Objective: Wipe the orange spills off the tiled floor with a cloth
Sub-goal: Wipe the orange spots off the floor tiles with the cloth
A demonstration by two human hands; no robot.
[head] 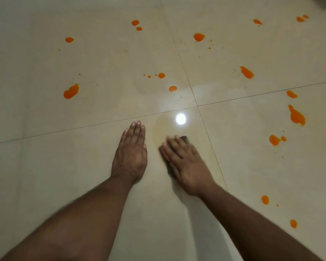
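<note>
Right hand (184, 162) pressing flat, fingers straight, on the dark cloth (184, 138) just below the light glare (180, 119), left hand (130, 153) flat beside it, and that soiled cloth may only smear the orange spills (71, 91) ringing the glare.

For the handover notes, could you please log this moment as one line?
right hand presses cloth flat | left hand flat on floor | orange spills remain
</note>
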